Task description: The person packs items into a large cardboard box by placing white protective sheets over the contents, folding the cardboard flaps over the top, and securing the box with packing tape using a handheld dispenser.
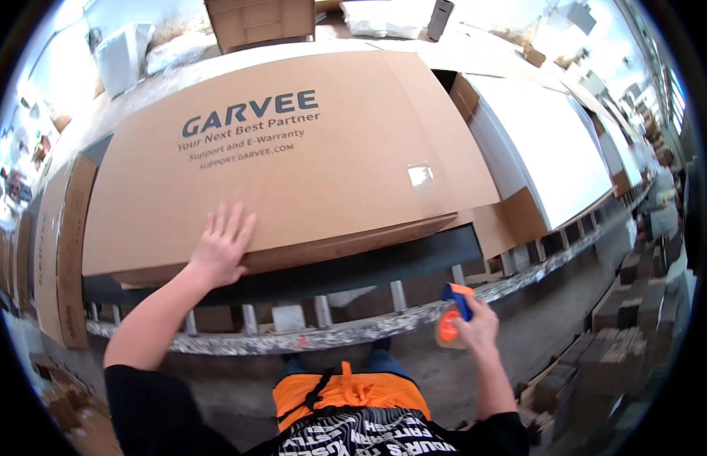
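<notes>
A large, flat brown cardboard box (338, 190) with dark printing lies across the conveyor in front of me. My left hand (221, 249) rests on its near edge, palm down with the fingers spread. Off the near right corner of the box, my right hand (480, 328) grips a blue and orange tape dispenser (458, 298), held low beside the conveyor rail. An orange-centred roll of tape (448, 328) hangs on the dispenser. On the box's right part sits a small shiny clear patch (420, 176). The right end of the box has a flap hanging out.
To the right, an open carton holds a large white panel (547, 144). Another brown box (63, 251) stands at the left end. A speckled conveyor rail (353, 330) with metal rollers runs between me and the box. Stacked cardboard (612, 357) lies at the lower right.
</notes>
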`<state>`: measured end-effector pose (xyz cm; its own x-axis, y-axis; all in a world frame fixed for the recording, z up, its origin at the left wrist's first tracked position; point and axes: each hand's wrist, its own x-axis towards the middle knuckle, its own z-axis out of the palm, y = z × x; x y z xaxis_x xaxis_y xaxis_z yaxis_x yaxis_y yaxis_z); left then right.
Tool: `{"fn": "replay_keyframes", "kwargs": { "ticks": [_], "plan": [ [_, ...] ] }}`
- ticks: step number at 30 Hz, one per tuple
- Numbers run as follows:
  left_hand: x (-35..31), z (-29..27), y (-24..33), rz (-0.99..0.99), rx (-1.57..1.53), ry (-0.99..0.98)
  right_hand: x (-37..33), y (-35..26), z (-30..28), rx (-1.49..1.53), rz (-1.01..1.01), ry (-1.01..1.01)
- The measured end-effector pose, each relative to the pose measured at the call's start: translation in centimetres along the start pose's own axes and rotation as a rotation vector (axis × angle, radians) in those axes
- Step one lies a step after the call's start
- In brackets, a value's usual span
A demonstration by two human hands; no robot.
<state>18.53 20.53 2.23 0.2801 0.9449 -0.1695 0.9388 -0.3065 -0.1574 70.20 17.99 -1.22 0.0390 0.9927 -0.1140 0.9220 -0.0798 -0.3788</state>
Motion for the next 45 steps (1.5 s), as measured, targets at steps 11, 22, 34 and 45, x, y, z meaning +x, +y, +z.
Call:
{"fn": "replay_keyframes", "kwargs": {
  "ticks": [11,22,34,45],
  "plan": [
    [-2.6,6.7,-5.5,0.299,-0.088,0.520,9.0,-37.6,-2.1,-0.138,-0.528,0.090],
    [-3.9,8.2,-6.1,0.255,-0.204,0.613,0.1,-34.5,4.9,-0.438,-0.315,-0.604],
    [-6.7,8.5,-5.3,0.041,-0.241,0.632,2.2,-36.4,6.3,0.315,-0.390,-1.015],
    [-25.0,11.7,-19.8,-0.358,-0.008,0.472,12.9,-32.9,8.1,0.499,-0.445,-0.166]
  ]
}}
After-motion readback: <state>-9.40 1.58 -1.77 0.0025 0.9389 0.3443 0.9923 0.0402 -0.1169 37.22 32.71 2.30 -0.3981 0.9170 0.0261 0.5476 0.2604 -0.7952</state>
